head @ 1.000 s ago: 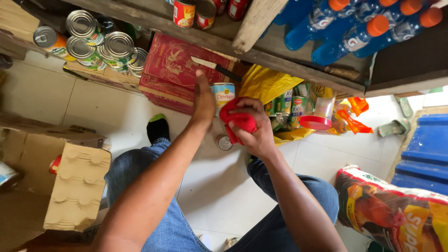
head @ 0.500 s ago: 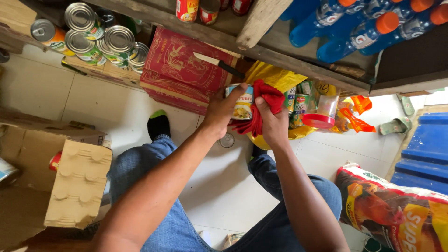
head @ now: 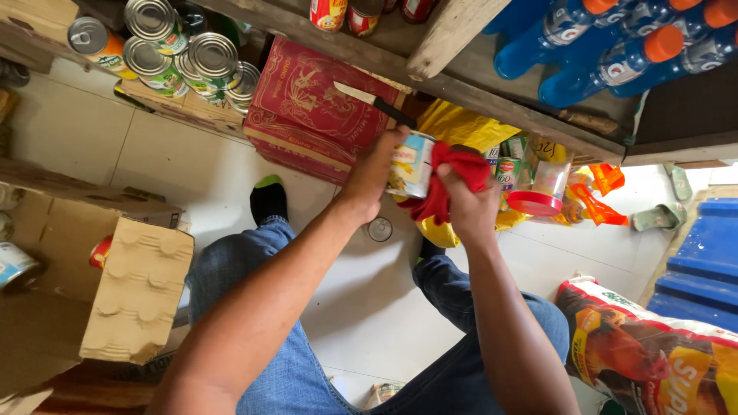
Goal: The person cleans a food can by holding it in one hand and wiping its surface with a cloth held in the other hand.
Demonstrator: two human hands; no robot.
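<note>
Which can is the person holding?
The can with the pale label, gripped by the left hand while the right hand presses a red cloth on it. Other cans sit on shelves.

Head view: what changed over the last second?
The left hand took hold of the can, which stood on the floor a second ago, and lifted it. The right hand brought the red cloth up against the can's side. The knife on the red box, the stacked tins and the blue bottles stayed put.

Shop stockroom: stacked cans (head: 184, 54), bottles (head: 615, 46)
</note>
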